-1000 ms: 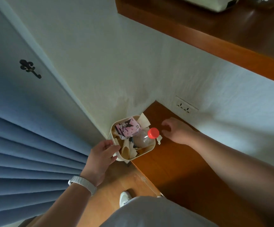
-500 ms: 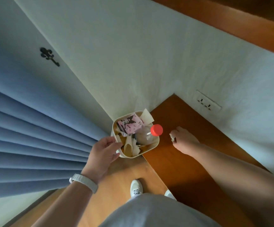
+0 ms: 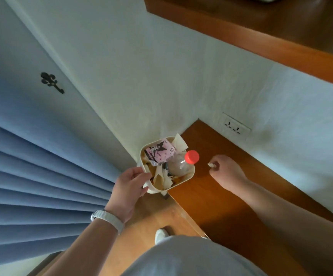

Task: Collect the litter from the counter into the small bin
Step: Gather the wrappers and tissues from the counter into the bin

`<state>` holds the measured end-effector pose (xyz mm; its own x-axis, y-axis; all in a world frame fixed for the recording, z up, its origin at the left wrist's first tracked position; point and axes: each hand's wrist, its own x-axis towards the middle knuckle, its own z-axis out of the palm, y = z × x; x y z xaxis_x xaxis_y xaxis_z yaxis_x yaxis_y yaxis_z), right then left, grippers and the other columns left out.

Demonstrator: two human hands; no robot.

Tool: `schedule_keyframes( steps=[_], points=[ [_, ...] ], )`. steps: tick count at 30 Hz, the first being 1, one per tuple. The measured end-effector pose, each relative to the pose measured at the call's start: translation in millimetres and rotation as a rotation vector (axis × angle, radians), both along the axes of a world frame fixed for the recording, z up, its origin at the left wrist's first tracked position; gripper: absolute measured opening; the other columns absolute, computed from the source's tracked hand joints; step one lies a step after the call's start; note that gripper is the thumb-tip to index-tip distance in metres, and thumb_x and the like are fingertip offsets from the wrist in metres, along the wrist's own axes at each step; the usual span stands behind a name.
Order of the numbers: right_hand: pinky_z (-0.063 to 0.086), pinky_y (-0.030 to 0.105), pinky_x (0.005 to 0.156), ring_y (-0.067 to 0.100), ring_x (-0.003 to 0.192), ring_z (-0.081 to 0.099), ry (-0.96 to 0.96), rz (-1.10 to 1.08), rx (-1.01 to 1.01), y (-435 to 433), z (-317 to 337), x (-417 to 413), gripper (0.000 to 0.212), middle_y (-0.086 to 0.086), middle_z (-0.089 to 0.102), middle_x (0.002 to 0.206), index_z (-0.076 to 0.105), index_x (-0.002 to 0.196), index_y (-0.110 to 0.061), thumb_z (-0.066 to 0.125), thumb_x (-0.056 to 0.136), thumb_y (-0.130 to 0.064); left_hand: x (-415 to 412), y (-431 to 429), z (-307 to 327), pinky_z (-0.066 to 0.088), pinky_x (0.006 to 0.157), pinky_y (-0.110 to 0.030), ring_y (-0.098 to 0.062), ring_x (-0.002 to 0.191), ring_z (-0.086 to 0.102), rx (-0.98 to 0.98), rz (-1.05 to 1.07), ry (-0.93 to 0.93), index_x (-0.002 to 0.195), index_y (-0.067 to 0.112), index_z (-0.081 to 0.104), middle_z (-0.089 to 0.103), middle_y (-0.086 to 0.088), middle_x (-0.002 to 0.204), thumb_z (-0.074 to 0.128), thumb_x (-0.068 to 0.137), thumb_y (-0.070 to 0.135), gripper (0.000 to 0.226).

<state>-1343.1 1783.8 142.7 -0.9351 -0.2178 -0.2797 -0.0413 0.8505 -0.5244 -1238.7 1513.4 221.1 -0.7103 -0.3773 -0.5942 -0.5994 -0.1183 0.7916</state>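
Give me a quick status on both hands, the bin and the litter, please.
Left hand grips the bin rim, off the counter edge. Right hand pinches a scrap beside the bin. Bottle cap juts over the rim toward it.

Dim, cool daylight on my feed, brightest beside the blue curtain [image 3: 32, 186] lower left, soft shadow on the wooden counter [image 3: 211, 206], edges bent by wide-angle, slightly soft.

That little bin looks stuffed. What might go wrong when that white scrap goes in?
1. The small bin is heaped; the bottle with its red cap juts past the rim, so the scrap pinched in the right hand may slide off.
2. Only the left hand grips the bin, beside the counter edge; a nudge might tip it or knock the pink packet out.
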Motion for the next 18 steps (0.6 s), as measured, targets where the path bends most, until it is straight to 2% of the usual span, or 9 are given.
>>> schedule_keyframes(
  steps=[3,5,9,13,16,18],
  points=[
    [0.052,0.024,0.070,0.008,0.080,0.061,0.187,-0.138,-0.192,-0.6,56.2,-0.5,0.021,-0.006,0.062,0.100,0.063,0.110,-0.020,0.065,0.089,-0.015,-5.2,2.5,-1.1,0.058,0.097,-0.039,-0.026,0.109,0.072,0.033,0.009,0.001,0.113,0.009,0.071,0.078,-0.012,0.111,0.069,0.097,0.017,0.019],
    [0.046,0.016,0.065,0.005,0.077,0.058,0.341,-0.142,-0.272,-6.0,92.7,2.7,0.021,-0.006,0.061,0.096,0.065,0.108,-0.017,0.066,0.087,-0.011,-8.9,4.3,-3.3,0.059,0.098,-0.039,-0.026,0.111,0.071,0.043,0.004,0.003,0.112,0.010,0.073,0.078,-0.012,0.111,0.069,0.096,0.018,0.018],
    [0.044,0.012,0.059,0.004,0.067,0.053,0.595,0.144,-0.262,-31.8,143.3,22.1,0.018,-0.008,0.057,0.089,0.066,0.103,-0.011,0.066,0.085,-0.010,-15.3,11.0,-3.8,0.058,0.100,-0.045,-0.027,0.111,0.069,0.020,-0.030,0.004,0.103,0.011,0.074,0.076,-0.012,0.108,0.069,0.095,0.018,0.012],
    [0.052,0.019,0.061,0.007,0.075,0.058,0.581,0.410,-0.062,-63.5,151.2,31.6,0.019,-0.003,0.065,0.100,0.067,0.107,-0.011,0.060,0.089,-0.014,-19.7,17.6,0.6,0.058,0.099,-0.043,-0.027,0.106,0.067,0.031,-0.073,0.027,0.102,0.008,0.073,0.071,-0.009,0.097,0.070,0.095,0.017,0.012],
    [0.058,0.034,0.071,0.015,0.087,0.063,0.500,0.473,0.060,-82.0,143.0,32.0,0.020,0.000,0.064,0.108,0.064,0.109,-0.014,0.054,0.093,-0.017,-20.4,20.9,3.7,0.058,0.095,-0.039,-0.025,0.097,0.065,0.053,-0.098,0.044,0.102,0.006,0.070,0.066,-0.006,0.090,0.068,0.096,0.017,0.012],
    [0.058,0.034,0.069,0.015,0.084,0.062,0.426,0.490,0.112,-91.0,134.4,33.0,0.020,-0.002,0.063,0.106,0.064,0.110,-0.015,0.054,0.094,-0.017,-20.9,22.0,4.8,0.058,0.093,-0.038,-0.023,0.096,0.065,0.052,-0.113,0.057,0.104,0.005,0.068,0.066,-0.005,0.090,0.067,0.096,0.017,0.015]
  ],
)
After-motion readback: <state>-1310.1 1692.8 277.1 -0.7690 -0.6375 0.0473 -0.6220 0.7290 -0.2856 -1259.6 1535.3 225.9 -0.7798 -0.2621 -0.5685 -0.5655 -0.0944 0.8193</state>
